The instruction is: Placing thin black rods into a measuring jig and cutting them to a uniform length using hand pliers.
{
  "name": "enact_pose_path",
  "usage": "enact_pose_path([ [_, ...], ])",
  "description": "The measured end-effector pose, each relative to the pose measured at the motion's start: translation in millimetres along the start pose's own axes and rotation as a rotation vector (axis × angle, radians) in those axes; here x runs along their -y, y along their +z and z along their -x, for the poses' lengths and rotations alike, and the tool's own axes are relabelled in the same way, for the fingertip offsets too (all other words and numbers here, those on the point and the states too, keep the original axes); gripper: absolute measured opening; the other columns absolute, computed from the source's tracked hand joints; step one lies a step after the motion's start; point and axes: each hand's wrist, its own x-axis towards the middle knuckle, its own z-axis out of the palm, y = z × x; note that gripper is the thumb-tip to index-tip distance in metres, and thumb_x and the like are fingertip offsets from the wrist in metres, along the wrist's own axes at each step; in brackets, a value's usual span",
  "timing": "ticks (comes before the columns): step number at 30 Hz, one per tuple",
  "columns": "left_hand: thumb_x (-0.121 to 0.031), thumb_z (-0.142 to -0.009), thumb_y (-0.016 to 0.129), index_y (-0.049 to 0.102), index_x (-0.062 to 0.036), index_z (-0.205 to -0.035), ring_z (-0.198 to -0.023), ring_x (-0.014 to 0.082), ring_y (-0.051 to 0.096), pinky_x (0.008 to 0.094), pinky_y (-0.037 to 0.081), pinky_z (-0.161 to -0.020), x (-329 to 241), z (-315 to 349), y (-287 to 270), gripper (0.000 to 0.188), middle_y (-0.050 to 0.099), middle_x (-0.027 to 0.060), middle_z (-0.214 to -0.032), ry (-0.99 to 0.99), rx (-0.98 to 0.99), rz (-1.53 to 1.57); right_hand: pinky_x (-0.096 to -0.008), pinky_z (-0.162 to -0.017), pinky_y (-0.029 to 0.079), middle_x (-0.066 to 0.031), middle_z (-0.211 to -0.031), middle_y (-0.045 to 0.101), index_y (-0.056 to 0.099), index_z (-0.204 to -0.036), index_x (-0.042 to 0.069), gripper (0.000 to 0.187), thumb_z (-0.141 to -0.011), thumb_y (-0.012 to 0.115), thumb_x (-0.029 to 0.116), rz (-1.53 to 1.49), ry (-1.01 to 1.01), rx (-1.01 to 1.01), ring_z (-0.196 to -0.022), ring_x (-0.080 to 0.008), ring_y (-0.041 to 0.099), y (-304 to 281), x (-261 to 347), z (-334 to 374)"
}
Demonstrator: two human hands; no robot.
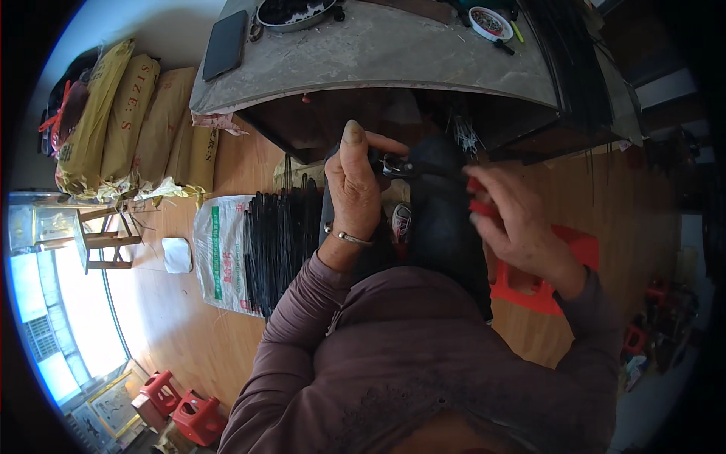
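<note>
My left hand (354, 181), a metal bangle at its wrist, is raised over my lap with the thumb up and the fingers curled. By its fingertips is a small dark piece with shiny metal (396, 166); I cannot make out its kind. To the right, my right hand (522, 223) is closed around a red-handled tool (476, 198), smeared by motion. A dark narrow shape runs between the two hands, and whether it belongs to the tool cannot be told.
Ahead stands a grey worktable (363, 64) bearing a phone (225, 45), a round tray (295, 17) and a white bowl (490, 24). Thin black rods (281, 242) lie on a white sack (219, 253) to my left. A red stool (578, 250) is at my right; brown sacks (128, 113) lean far left.
</note>
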Motion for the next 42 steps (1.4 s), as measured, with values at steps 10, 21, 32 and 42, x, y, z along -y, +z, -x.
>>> enact_pose_path([
  [10,-0.054,-0.098,0.027,0.066,-0.0022,-0.075,-0.056,0.0082,0.05,0.0194,0.038,-0.049,14.2,10.2,-2.1,0.069,0.06,0.0035,-0.069,0.006,0.079,-0.046,-0.0363,-0.067,0.054,-0.0186,-0.081,0.064,0.057,-0.097,-0.003,0.028,-0.081,0.071,0.016,0.057,-0.06,0.075,-0.075,-0.0335,0.066,4.5,-18.6,2.6],
  [21,-0.052,-0.099,0.024,0.065,-0.0014,-0.075,-0.057,0.0092,0.053,0.0196,0.042,-0.051,12.6,4.6,-1.4,0.07,0.061,0.0048,-0.068,-0.024,0.183,-0.037,-0.028,-0.053,0.047,-0.0065,-0.068,0.058,0.055,-0.092,-0.002,0.036,-0.094,0.059,0.034,-0.635,0.237,0.46,-0.06,-0.0127,0.058,5.9,-33.3,4.2],
  [32,-0.049,-0.101,0.028,0.056,-0.0045,-0.074,-0.041,0.0093,0.031,0.0245,0.025,-0.041,25.4,-13.5,2.3,0.059,0.033,-0.0012,-0.048,-0.004,0.113,0.038,-0.039,-0.067,0.047,-0.0129,-0.082,0.062,0.059,-0.097,0.005,0.022,-0.077,0.065,0.005,0.199,-0.071,-0.558,-0.078,-0.0328,0.061,-50.2,-90.0,-80.8],
  [42,-0.046,-0.101,0.03,0.056,-0.0012,-0.07,-0.039,0.0088,0.027,0.0247,0.022,-0.04,19.6,-24.0,-2.3,0.061,0.03,-0.0014,-0.046,-0.071,0.074,0.213,-0.042,-0.078,0.049,-0.0133,-0.098,0.066,0.066,-0.105,0.011,0.025,-0.084,0.061,0.022,0.602,0.24,-0.42,-0.091,-0.0322,0.063,-111.7,-152.7,-218.9],
])
